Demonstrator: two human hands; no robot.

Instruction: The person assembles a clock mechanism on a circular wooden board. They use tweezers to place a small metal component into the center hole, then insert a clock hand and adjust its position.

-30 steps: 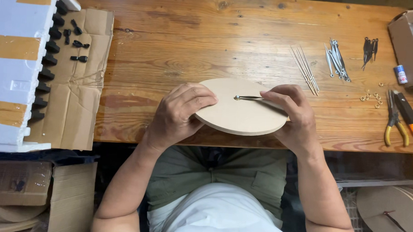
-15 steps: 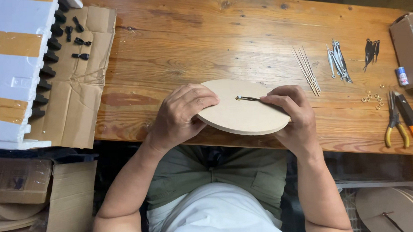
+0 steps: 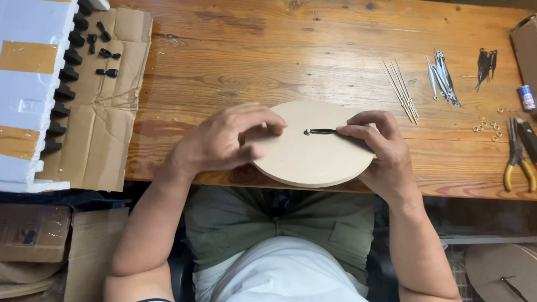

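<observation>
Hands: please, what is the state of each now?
Left hand: fingers curled, resting on the round board.
Right hand: pinching the dark clock hand.
</observation>
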